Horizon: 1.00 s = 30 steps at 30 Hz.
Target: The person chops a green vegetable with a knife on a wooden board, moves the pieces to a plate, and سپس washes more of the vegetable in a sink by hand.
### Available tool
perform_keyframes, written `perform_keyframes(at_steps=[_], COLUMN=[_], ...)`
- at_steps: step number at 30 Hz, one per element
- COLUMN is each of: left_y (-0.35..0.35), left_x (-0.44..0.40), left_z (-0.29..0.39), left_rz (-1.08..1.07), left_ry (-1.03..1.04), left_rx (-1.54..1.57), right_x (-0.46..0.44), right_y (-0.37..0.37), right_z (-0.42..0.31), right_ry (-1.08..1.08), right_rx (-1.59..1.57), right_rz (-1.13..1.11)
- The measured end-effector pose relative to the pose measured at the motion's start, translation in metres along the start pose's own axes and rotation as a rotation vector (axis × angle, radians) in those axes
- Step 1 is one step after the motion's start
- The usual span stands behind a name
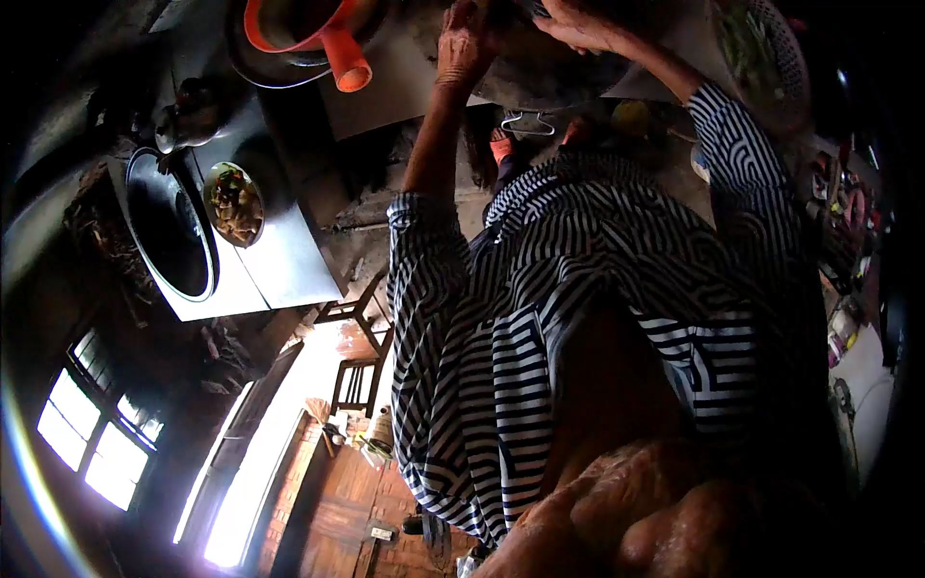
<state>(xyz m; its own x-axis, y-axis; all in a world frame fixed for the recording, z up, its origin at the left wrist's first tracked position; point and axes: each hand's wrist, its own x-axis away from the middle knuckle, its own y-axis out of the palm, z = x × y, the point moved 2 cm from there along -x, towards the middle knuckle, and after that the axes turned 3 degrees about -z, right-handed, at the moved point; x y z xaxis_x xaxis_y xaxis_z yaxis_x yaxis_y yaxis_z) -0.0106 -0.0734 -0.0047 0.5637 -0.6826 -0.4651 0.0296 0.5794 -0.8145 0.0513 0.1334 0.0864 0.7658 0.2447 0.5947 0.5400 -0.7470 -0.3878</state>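
At the top edge, my left hand [466, 43] is closed, its fingers curled and partly cut off by the frame; what it holds is too dark to make out. My right hand [578, 27] is beside it on the right, fingers bent together around something dark and unclear at the edge. Both hands are over a large round dark surface [549, 79]. Left of my left hand, an orange-red container with a stubby hollow handle [345, 60] sits in a dark round pan or basin [275, 77].
A light counter [284, 265] at left holds a large dark basin [171, 226], a bowl of food [234, 204] and a dark pot [188, 120]. At upper right is a perforated basket [790, 58] with greens. Below are a wooden chair [358, 371] and a white wire hanger [527, 123].
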Motion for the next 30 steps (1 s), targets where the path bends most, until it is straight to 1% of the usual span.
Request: perform_keyframes(at_steps=[1, 2, 3, 4, 5, 6, 7, 8, 9, 10, 11, 13, 14, 16, 17, 19, 20, 22, 23, 26, 29, 30], left_y=[-0.01, -0.019, -0.027, -0.028, -0.03, -0.03, -0.031, -0.026, -0.018, -0.013, -0.007, 0.006, 0.006, -0.005, -0.004, 0.004, 0.007, 0.016, 0.018, 0.035, 0.046, 0.045], left_x=[0.0, 0.0, 0.001, 0.002, -0.001, -0.004, -0.005, -0.003, -0.001, 0.0, 0.0, 0.002, 0.005, 0.004, 0.003, 0.002, 0.004, 0.015, 0.02, 0.021, 0.027, 0.027], left_z=[0.004, 0.009, 0.014, 0.016, 0.017, 0.018, 0.018, 0.014, 0.008, 0.003, -0.001, -0.01, -0.01, -0.003, -0.004, -0.004, -0.008, -0.019, -0.024, -0.052, -0.068, -0.065], left_rz=[0.003, 0.001, -0.1, -0.201, -0.203, -0.165, -0.127, -0.129, -0.157, -0.184, -0.188, -0.621, -0.623, -0.148, -0.149, -0.129, -0.132, -0.106, -0.112, -0.439, -0.77, -0.771], left_ry=[-0.082, -0.083, -0.093, -0.104, -0.104, -0.114, -0.124, -0.124, -0.125, -0.125, -0.125, -0.439, -0.44, -0.101, -0.101, -0.053, -0.055, 0.06, 0.058, -0.028, -0.133, -0.131], left_rx=[0.048, 0.049, -0.047, -0.144, -0.143, -0.008, 0.128, 0.128, 0.131, 0.134, 0.134, 0.008, 0.011, 0.121, 0.127, 0.064, 0.07, -0.061, -0.066, -0.136, -0.193, -0.19], right_x=[-0.008, -0.028, -0.038, -0.023, -0.006, 0.014, 0.024, 0.023, 0.022, 0.02, 0.018, 0.018, 0.016, 0.014, 0.015, 0.018, 0.007, -0.029, -0.046, -0.059, -0.025, -0.007], right_y=[0.005, 0.017, 0.024, 0.031, 0.039, 0.043, 0.043, 0.038, 0.035, 0.039, 0.04, 0.044, 0.045, 0.034, 0.038, 0.044, 0.051, 0.055, 0.054, 0.038, 0.038, 0.04], right_z=[0.028, 0.066, 0.084, 0.074, 0.061, 0.03, 0.015, 0.019, 0.025, 0.034, 0.042, 0.045, 0.047, 0.034, 0.023, 0.013, 0.013, 0.012, 0.01, 0.001, -0.002, -0.001], right_ry=[0.0, -0.204, -0.408, -0.347, -0.346, -0.273, -0.199, -0.199, -0.463, -0.71, -0.71, -0.746, -0.746, -0.273, -0.267, -0.027, 0.001, -0.042, -0.05, -0.054, -0.045, -0.042], right_rx=[0.003, 0.265, 0.528, 0.602, 0.601, 0.435, 0.269, 0.268, 1.126, 1.99, 1.987, 2.049, 2.048, 0.304, 0.304, 0.429, 0.406, 0.276, 0.215, 0.094, 0.011, -0.004], right_rz=[-0.001, 0.202, 0.405, 0.38, 0.379, 0.409, 0.437, 0.436, 0.443, 0.387, 0.387, 0.612, 0.608, 0.321, 0.321, 0.337, 0.349, 0.345, 0.316, 0.227, 0.134, 0.115])
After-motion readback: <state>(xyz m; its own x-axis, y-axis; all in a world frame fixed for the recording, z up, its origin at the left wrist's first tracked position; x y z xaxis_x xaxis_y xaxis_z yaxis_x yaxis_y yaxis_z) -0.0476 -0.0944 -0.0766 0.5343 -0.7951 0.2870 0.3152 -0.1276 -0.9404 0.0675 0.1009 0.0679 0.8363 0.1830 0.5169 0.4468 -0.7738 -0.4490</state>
